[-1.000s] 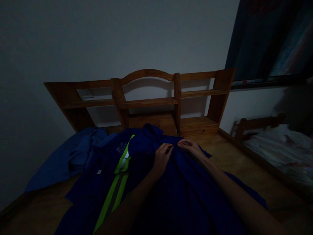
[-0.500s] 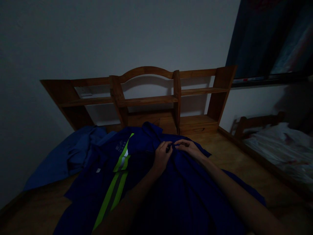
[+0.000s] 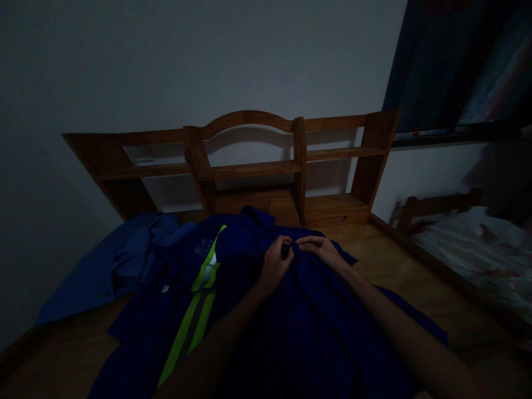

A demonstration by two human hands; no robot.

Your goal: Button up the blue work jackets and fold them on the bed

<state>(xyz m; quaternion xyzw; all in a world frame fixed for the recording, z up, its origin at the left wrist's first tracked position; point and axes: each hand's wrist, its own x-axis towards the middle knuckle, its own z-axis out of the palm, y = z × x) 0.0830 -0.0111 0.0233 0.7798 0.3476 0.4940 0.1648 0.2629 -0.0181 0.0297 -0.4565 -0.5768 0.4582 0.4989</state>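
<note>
Hands (image 3: pixel 276 262) (image 3: pixel 325 254) drawn closer, pinching blue garment (image 3: pixel 320 305), wooden surface (image 3: pixel 390 252) beneath, shelves (image 3: pixel 253 170), dim wall (image 3: pixel 249 55)

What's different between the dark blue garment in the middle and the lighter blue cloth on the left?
The dark blue garment is deeper in colour; the lighter blue cloth is paler. The garment carries a yellow-green band; none shows on the cloth. The left hand and right hand have fingers at the garment's front, while neither touches the cloth. Both are blue fabric on the wooden surface.
</note>
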